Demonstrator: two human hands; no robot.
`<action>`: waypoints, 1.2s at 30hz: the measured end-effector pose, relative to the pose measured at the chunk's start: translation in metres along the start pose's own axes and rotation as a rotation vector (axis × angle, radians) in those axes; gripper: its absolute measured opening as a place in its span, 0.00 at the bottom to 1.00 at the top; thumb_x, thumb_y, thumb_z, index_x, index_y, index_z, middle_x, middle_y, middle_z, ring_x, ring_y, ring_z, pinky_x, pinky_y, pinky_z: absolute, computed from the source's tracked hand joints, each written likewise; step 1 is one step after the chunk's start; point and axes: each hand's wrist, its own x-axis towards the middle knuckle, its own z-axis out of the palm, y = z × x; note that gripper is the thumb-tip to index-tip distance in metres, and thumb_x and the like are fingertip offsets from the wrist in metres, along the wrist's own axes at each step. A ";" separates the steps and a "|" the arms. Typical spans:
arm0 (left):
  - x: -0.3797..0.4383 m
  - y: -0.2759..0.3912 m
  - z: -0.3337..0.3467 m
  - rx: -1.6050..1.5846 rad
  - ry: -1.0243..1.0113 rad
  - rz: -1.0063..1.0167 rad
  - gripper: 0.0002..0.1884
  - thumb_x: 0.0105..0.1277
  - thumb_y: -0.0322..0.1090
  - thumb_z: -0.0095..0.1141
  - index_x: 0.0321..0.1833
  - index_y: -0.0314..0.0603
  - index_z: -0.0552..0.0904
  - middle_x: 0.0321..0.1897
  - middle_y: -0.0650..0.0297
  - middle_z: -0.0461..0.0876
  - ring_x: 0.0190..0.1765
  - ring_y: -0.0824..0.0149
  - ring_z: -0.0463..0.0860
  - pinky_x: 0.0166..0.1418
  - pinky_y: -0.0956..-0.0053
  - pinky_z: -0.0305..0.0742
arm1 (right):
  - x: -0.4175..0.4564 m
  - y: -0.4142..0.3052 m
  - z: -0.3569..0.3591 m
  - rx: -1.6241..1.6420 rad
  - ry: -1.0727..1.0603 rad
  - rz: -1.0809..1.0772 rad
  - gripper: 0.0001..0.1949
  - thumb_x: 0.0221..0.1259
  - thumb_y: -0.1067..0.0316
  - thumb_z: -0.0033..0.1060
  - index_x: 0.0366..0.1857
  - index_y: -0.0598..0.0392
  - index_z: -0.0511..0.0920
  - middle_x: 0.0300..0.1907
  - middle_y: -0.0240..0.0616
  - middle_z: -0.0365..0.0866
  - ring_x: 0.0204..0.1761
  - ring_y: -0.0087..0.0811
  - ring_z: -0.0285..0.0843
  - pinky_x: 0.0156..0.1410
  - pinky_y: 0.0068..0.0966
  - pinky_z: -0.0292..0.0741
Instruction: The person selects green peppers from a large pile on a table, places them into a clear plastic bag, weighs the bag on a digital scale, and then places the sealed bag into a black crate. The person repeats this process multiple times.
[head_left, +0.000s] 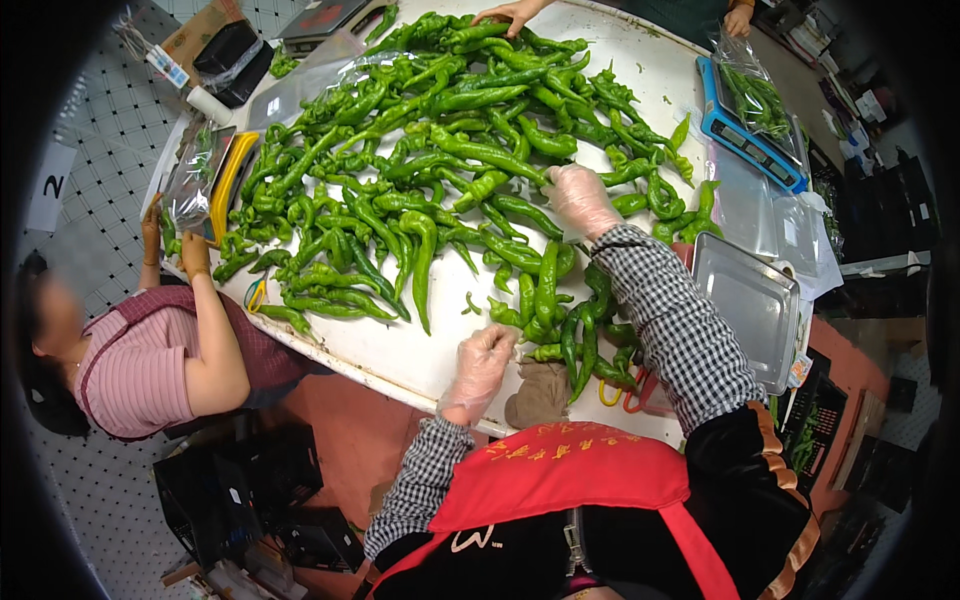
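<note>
A broad heap of long green peppers (450, 97) covers much of the white table (390, 352). My right hand (583, 199), in a clear plastic glove, has its fingers on the near end of a long green pepper (487, 154) at the heap's right side. My left hand (484, 367), gloved too, is over the table's near edge with its fingers curled together, and nothing shows in them. Just beyond its fingertips is a smaller group of green peppers (547, 285). A brown cloth (538, 394) lies to its right, beside scissors with yellow and red handles (626, 391).
A metal tray (746, 307) stands right of my right forearm. Beyond it, a blue scale (750, 150) bears a bag of peppers (754, 94). At left, a co-worker (165, 352) handles a bag by a yellow scale (231, 184). Another person's hand (510, 15) touches the heap's far side.
</note>
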 end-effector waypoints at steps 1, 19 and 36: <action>0.002 -0.002 -0.001 0.006 0.017 0.008 0.11 0.80 0.34 0.58 0.49 0.32 0.87 0.32 0.67 0.81 0.35 0.76 0.76 0.41 0.78 0.74 | -0.003 0.000 0.000 0.158 -0.004 0.060 0.08 0.65 0.66 0.66 0.42 0.55 0.87 0.38 0.51 0.89 0.42 0.48 0.89 0.52 0.41 0.83; 0.184 0.050 -0.029 1.175 0.349 0.570 0.28 0.65 0.35 0.69 0.68 0.37 0.78 0.65 0.45 0.80 0.65 0.46 0.80 0.73 0.48 0.70 | -0.120 -0.030 -0.074 1.212 -0.031 0.315 0.16 0.77 0.58 0.60 0.56 0.60 0.84 0.51 0.38 0.88 0.51 0.29 0.85 0.60 0.29 0.83; 0.146 0.109 -0.010 0.924 0.146 0.147 0.22 0.61 0.42 0.66 0.47 0.26 0.86 0.46 0.38 0.89 0.47 0.43 0.89 0.53 0.55 0.83 | -0.225 -0.037 -0.070 1.487 -0.223 0.447 0.14 0.82 0.57 0.59 0.50 0.57 0.85 0.40 0.28 0.86 0.39 0.17 0.80 0.48 0.18 0.79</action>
